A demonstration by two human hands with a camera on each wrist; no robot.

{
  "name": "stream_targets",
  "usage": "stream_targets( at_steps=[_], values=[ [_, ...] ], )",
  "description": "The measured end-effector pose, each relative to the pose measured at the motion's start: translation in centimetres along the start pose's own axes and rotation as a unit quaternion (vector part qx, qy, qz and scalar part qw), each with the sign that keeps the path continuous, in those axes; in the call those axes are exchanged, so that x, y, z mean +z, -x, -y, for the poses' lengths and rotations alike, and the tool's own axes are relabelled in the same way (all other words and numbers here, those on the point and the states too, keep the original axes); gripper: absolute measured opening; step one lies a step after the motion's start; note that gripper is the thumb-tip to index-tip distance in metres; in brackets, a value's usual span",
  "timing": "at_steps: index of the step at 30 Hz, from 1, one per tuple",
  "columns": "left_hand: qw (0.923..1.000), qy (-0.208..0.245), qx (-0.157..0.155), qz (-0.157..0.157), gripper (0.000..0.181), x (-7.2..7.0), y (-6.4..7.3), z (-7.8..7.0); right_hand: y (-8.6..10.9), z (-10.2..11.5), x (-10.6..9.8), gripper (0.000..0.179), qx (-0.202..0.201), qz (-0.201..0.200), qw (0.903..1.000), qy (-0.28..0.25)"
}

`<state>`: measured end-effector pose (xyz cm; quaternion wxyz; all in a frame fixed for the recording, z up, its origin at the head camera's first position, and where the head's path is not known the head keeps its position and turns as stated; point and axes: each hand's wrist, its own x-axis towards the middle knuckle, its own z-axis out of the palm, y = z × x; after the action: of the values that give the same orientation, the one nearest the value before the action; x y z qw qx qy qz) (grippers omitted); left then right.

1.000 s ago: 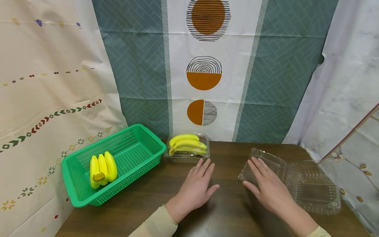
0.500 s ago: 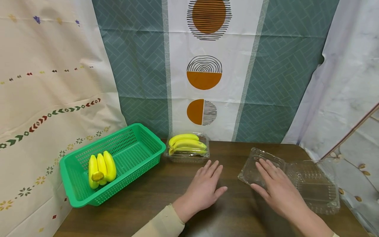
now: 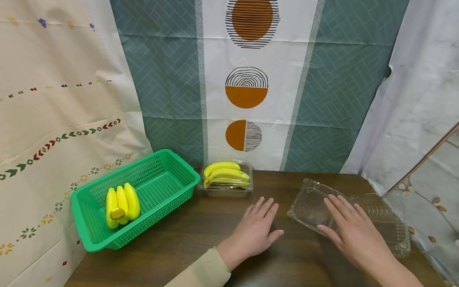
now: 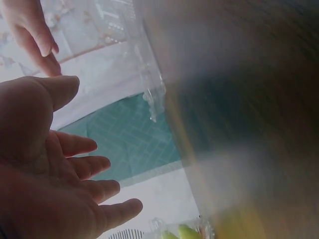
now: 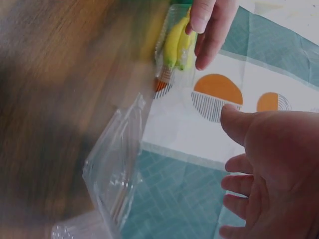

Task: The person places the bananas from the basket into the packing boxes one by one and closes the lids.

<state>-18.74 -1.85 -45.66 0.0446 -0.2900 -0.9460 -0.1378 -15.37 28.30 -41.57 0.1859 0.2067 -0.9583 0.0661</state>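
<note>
My left hand point(image 3: 251, 231) hovers over the middle of the table, fingers straight and holding nothing; its loose fingers point(image 4: 92, 167) also show in the left wrist view. To the right, my right hand point(image 3: 358, 235) is held over an unfolded clear plastic clamshell box point(image 3: 310, 203), apart from it in the right wrist view, where the empty palm point(image 5: 284, 164) shows. Part of the box is hidden behind that hand. Beyond my left hand, another clear clamshell box point(image 3: 226, 194) holds yellow bananas point(image 3: 227, 174) and looks closed.
A green perforated basket point(image 3: 161, 223) stands at the left, with a bunch of bananas point(image 3: 122, 205) in its near end. Patterned cloths point(image 3: 172, 79) hang behind and on both sides of the brown wooden table point(image 3: 179, 255).
Both hands have drifted to the right with fingers still extended. The right hand now covers more of the unfolded box's middle. Boxes, basket and bananas stay where they were.
</note>
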Motion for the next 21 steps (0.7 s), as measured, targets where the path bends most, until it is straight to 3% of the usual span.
stream_targets(
  at_steps=[21],
  values=[
    [0.999, -0.005, 0.038, 0.023, 0.076, 1.4, -1.3, -2.5, 2.3, -3.5, -1.9, 0.081, 0.04, 0.022, 0.9982, 0.039]
  ],
)
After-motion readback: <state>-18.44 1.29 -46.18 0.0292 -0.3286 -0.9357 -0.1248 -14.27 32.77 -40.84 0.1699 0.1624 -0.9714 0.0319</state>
